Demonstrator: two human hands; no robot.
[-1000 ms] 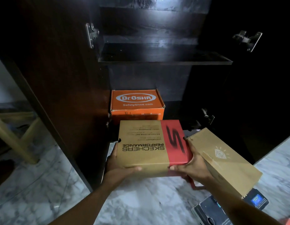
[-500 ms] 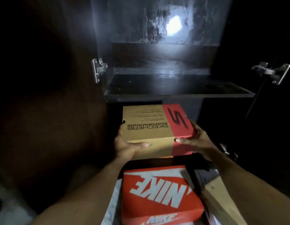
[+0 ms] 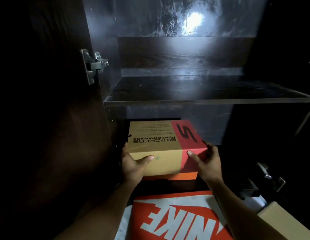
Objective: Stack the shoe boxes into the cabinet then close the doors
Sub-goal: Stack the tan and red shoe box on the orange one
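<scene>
A tan and red Skechers shoe box sits inside the dark cabinet's lower compartment, on top of an orange box of which only a front strip shows. My left hand grips its front left corner and my right hand grips its front right corner. Below my arms, outside the cabinet, lies an orange and white Nike box. A plain tan box shows at the lower right edge.
The cabinet's middle shelf runs just above the Skechers box and carries nothing. The open left door stands close on the left with a metal hinge. Another hinge sits low on the right.
Both hands have carried the Skechers box forward from over the floor into the lower compartment, onto the orange box. The view has moved closer to the cabinet.
</scene>
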